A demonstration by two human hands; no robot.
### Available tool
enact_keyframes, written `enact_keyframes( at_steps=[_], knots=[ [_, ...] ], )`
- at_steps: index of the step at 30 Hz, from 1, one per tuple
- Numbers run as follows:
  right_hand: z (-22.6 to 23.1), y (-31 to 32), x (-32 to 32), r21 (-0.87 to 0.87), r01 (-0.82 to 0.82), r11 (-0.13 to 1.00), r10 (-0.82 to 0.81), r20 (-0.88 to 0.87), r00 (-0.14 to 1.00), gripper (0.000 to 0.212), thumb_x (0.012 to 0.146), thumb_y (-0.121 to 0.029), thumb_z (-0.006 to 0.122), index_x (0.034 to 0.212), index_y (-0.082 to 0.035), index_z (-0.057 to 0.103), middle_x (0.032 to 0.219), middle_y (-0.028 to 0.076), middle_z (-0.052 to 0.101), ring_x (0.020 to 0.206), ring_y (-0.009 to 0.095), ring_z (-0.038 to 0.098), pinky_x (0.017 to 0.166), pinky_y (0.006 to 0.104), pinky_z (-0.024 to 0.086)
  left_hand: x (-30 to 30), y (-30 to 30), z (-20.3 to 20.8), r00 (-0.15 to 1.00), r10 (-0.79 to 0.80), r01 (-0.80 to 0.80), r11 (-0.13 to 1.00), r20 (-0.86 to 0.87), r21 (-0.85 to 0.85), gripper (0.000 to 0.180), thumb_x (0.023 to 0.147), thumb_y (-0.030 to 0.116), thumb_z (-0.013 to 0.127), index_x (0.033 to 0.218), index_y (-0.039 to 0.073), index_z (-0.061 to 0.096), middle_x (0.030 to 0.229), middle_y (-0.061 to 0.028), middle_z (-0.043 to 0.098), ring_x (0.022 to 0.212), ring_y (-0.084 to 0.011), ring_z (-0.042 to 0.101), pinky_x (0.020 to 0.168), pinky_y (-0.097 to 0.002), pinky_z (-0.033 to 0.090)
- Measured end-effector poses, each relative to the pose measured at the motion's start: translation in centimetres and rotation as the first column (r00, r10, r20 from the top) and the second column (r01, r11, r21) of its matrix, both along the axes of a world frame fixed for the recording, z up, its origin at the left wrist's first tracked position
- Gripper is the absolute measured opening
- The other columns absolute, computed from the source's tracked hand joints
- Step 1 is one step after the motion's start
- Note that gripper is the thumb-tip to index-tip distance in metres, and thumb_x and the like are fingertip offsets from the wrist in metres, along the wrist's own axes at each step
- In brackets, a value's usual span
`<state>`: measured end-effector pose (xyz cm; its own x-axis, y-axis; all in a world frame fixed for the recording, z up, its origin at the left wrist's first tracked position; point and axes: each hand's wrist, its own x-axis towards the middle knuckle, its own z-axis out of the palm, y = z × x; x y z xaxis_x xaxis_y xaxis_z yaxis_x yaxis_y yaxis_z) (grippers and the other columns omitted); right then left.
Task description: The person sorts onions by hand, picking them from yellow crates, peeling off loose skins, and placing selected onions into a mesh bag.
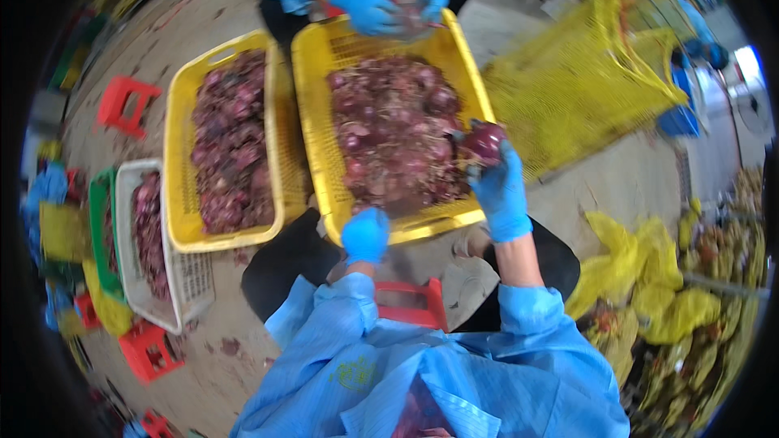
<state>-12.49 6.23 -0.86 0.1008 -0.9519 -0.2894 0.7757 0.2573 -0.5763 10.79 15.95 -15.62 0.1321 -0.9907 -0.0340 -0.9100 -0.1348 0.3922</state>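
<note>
A dark red onion (485, 144) is in my right hand (503, 199), whose blue-gloved fingers close around it above the right rim of a yellow slatted basket (324, 170). Inside that basket lies a heap of red onions (398, 122) with dry skins and root bits. My left hand (364, 235), also gloved in blue, is curled at the basket's near rim. Its fingertips face away from view, so whatever it may hold is hidden. Across the basket, a co-worker's gloved hands (375, 11) are over the far rim, with something blurred between them.
Left of my basket stands a second yellow basket (182, 195) of onions, then a white basket (134, 235) and a green one (104, 186). Yellow mesh sacks (568, 97) lie to the right. Red stools (128, 105) stand on the floor; another red stool (414, 300) is beneath me.
</note>
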Motion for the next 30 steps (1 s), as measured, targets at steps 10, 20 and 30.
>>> enact_keyframes(
  at_steps=[10, 20, 30],
  knots=[
    [-1.4, 0.3, 17.2, 0.228, -0.44, 0.869, 0.49, -0.265, 0.83, 0.049, 0.093, -0.034, 0.065, 0.133, -0.009, 0.052, 0.12, 0.012, 0.062, 0.104, 0.023, 0.063, 0.082, 0.0335, 0.054, 0.1, -0.5, 0.2, 0.995, 0.043, -0.044, 0.999, 0.088, 0.014, 0.03, 0.087, 0.033, 0.057, 0.078, 0.009, 0.071, 0.071, -0.017, 0.068, 0.064, -0.0347, 0.067, 0.059, -0.0486, 0.054],
    [-10.6, -6.8, 13.1, 0.214, -0.637, 0.74, 0.285, -0.958, 0.009, 0.038, 0.091, -0.028, 0.063, 0.118, -0.001, 0.065, 0.109, 0.015, 0.07, 0.098, 0.023, 0.067, 0.086, 0.0348, 0.051, -0.5, -1.5, 1.3, 0.995, 0.087, -0.077, 0.977, -0.046, 0.197, 0.034, 0.09, 0.036, 0.055, 0.074, 0.009, 0.068, 0.073, -0.0158, 0.068, 0.065, -0.0356, 0.066, 0.059, -0.0485, 0.052],
    [-23.8, -2.0, 7.5, 0.591, -0.729, 0.345, -0.011, -0.774, -0.633, 0.052, 0.075, -0.02, 0.076, 0.124, -0.019, 0.059, 0.118, 0.015, 0.058, 0.103, 0.037, 0.062, 0.086, 0.0461, 0.054, 0.6, -0.8, 0.8, 0.999, 0.055, -0.054, 0.982, 0.001, 0.184, 0.028, 0.089, 0.031, 0.057, 0.071, 0.01, 0.064, 0.069, -0.0137, 0.065, 0.063, -0.0352, 0.064, 0.061, -0.0485, 0.051]
  ],
)
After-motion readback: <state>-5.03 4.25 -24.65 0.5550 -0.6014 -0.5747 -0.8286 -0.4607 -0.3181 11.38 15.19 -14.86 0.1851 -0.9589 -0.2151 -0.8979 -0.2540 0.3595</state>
